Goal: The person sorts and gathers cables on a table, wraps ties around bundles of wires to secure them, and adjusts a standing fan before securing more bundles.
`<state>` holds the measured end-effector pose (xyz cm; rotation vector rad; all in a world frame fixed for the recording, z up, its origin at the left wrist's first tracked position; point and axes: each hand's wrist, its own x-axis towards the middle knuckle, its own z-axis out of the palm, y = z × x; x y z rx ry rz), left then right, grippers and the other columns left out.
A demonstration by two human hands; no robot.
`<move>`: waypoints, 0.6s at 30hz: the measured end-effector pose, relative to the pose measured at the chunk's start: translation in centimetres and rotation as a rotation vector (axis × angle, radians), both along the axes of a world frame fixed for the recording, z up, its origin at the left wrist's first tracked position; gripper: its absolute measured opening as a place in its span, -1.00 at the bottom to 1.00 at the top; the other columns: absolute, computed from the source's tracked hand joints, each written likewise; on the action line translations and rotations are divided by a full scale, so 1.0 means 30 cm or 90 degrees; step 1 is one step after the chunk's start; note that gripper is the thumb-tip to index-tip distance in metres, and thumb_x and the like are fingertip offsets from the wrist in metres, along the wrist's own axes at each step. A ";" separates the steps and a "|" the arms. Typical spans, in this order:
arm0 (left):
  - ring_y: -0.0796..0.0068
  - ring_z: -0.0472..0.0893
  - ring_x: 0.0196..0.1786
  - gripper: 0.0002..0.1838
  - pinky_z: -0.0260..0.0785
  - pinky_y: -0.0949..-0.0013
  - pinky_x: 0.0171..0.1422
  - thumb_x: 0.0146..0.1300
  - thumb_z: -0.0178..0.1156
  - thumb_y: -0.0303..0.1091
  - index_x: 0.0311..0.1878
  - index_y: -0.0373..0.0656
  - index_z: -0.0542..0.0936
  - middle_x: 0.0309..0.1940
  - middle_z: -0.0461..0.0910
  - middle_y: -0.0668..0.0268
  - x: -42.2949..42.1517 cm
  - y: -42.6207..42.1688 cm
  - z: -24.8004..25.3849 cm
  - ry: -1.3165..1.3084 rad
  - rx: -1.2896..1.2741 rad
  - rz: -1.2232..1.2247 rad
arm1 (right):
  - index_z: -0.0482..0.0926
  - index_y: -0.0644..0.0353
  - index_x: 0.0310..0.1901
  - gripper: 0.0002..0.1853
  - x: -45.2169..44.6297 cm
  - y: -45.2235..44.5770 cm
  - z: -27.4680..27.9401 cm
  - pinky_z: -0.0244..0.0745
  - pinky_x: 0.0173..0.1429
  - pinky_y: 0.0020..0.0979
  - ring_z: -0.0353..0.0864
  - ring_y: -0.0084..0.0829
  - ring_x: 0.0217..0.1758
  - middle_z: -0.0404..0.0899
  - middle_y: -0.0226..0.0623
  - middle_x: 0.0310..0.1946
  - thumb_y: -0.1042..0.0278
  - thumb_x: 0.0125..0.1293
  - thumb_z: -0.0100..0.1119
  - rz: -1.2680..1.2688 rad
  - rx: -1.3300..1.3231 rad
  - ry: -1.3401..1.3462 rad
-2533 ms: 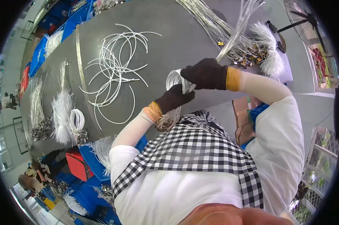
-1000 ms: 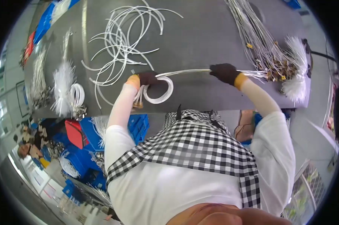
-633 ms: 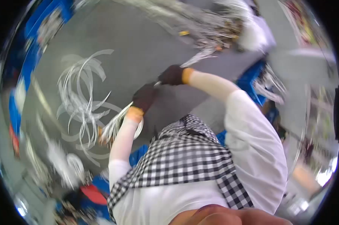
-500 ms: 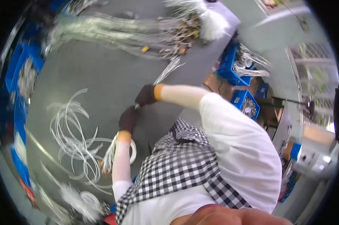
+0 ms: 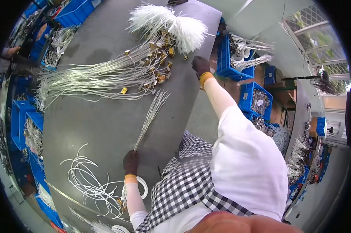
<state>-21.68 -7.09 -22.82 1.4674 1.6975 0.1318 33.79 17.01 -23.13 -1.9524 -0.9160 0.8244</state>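
Observation:
My left hand [image 5: 130,162], in a dark brown glove, is closed around the lower end of a thin bundle of white wires [image 5: 149,118]. The bundle's loose ends fan out over the grey table. Farther off, my right hand [image 5: 200,66], gloved the same way, is held over the table's right edge. Its fingers are too dark and foreshortened to read. Nearest to it are a small brass-coloured piece [image 5: 186,58] and a thick white tuft of strands [image 5: 189,33]. Loose white tubes [image 5: 86,180] lie in loops beside my left hand.
A large spread of long wires [image 5: 101,79] with yellow-brown end pieces [image 5: 160,58] covers the far part of the grey table [image 5: 105,128]. Blue crates [image 5: 226,70] of wires and parts stand beyond the right edge. More blue crates [image 5: 19,124] line the left side, where another person's hand [image 5: 13,50] shows.
My right hand has left the spot beside my left hand and reached away toward the far right edge. My left hand keeps the wire bundle. The camera view has shifted.

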 end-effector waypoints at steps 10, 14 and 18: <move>-0.07 0.64 -0.13 -0.66 0.45 0.06 -0.01 0.30 0.14 -0.14 -0.09 -0.22 0.67 -0.21 0.67 -0.03 0.054 0.036 -0.012 0.116 -0.035 0.003 | 0.64 0.18 -0.01 -0.63 0.114 0.210 -0.219 0.59 -0.20 -0.25 0.70 -0.27 -0.17 0.68 -0.18 -0.26 0.23 0.16 0.21 -0.281 0.017 0.144; -0.09 0.63 -0.14 -0.66 0.44 0.04 -0.02 0.30 0.13 -0.14 -0.09 -0.22 0.67 -0.22 0.66 -0.04 0.056 0.038 -0.003 0.102 -0.018 -0.009 | 0.63 0.18 -0.01 -0.60 0.185 0.160 -0.295 0.57 -0.06 -0.28 0.69 -0.30 -0.14 0.69 -0.16 -0.21 0.19 0.15 0.17 0.073 0.010 -0.594; -0.07 0.63 -0.16 -0.66 0.43 0.04 -0.03 0.31 0.13 -0.14 -0.12 -0.22 0.66 -0.25 0.66 -0.02 0.040 0.026 -0.028 0.073 0.000 0.004 | 0.65 0.17 0.01 -0.59 0.140 0.061 -0.159 0.50 0.09 -0.28 0.66 -0.27 -0.07 0.70 -0.17 -0.15 0.13 0.23 0.09 -0.085 -0.090 -0.119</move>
